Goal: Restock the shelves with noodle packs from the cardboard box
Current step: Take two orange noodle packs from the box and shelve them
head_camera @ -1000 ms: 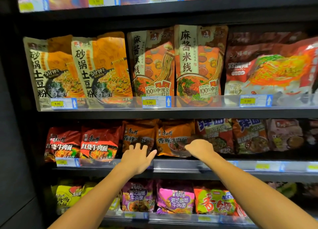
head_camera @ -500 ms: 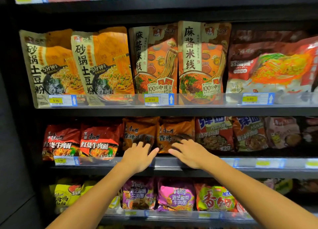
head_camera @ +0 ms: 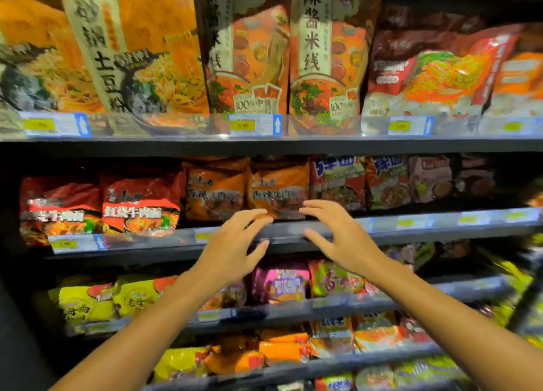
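- Noodle packs fill the shelves; the orange noodle pack [head_camera: 279, 192] we are tending stands on the second shelf [head_camera: 293, 232], just behind our fingertips.
- We judge the step to be facing up stock already placed; next, we would need to fetch another pack from the cardboard box, which is out of view.
- Our left hand [head_camera: 232, 243] and right hand [head_camera: 340, 235] both reach forward with fingers spread and slightly bent, holding nothing, palms toward the shelf edge, close together.
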Motion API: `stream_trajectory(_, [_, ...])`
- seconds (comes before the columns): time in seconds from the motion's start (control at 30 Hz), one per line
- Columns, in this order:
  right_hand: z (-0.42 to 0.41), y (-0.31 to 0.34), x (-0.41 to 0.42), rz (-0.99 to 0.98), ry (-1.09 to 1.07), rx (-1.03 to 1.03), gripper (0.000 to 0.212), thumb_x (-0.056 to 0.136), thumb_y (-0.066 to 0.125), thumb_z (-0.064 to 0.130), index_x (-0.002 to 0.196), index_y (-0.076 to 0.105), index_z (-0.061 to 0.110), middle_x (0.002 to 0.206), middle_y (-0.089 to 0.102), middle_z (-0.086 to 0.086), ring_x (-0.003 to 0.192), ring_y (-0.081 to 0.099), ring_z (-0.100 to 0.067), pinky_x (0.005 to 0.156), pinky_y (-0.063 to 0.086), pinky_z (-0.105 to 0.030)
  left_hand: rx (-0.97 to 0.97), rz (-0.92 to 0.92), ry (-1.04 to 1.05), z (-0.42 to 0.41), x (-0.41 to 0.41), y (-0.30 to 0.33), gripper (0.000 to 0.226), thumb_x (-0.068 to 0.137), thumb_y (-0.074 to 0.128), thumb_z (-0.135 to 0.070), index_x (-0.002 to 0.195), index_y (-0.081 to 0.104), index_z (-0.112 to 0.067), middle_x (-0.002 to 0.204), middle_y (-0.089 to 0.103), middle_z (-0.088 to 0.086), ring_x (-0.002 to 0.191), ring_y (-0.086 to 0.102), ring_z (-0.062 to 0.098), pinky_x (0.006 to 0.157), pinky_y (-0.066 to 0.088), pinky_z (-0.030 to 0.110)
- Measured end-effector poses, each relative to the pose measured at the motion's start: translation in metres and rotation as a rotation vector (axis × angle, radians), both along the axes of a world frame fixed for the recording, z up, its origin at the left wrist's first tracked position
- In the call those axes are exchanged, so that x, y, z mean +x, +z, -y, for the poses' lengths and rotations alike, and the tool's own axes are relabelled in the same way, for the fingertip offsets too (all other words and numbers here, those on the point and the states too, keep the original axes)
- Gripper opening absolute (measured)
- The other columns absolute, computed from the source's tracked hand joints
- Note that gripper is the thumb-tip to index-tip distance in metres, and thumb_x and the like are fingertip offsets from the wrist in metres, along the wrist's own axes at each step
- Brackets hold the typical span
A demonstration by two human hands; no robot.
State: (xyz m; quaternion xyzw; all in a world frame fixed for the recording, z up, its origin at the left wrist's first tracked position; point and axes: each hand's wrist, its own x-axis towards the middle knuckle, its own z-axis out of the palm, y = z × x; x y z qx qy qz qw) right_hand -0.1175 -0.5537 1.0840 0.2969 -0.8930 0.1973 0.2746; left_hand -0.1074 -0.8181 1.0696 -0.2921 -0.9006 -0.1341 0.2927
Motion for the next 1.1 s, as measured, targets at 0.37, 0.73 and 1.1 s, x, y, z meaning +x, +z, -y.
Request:
stream_trajectory(0.37, [-0.138,-0.114,0.126,0.248,-0.256,0.124,0.057,0.098,0.051,0.054,0.145,0.048,0.021,0.152,0.042,0.004,0.144,0.035,-0.014,0.116,0.033,-0.037,-0.186,0.218,-0.346,-0.119,0.022,-0.105,0.066,0.094,0.043,-0.064,0.147,0.043,-0.024,0.152,0.044,0.001,0.14,0.041,0.024,0.114,0.038,0.044])
stream_trajectory(0.73, [-0.325,-0.159,0.299,0.594,-0.55,0.02,0.069,0.092,0.036,0.075,0.152,0.032,0.04,0.163,0.017,0.015,0.151,0.007,-0.009,0.124,0.008,-0.036,-0.424,0.442,-0.34,-0.307,0.124,-0.153,0.091,0.083,0.012,-0.086,0.158,0.011,-0.036,0.167,-0.007,-0.006,0.154,-0.009,0.024,0.124,-0.007,0.047])
stream_trajectory(1.1, [-0.514,-0.204,0.48,0.716,-0.785,-0.032,0.074,0.094,0.033,0.073,0.155,0.027,0.032,0.164,0.019,0.007,0.151,0.013,-0.016,0.124,0.012,-0.041,-0.489,0.544,-0.49,-0.512,0.249,-0.23,0.1,0.08,-0.005,-0.088,0.154,0.032,-0.03,0.165,0.018,-0.002,0.153,0.011,0.024,0.123,0.011,0.049])
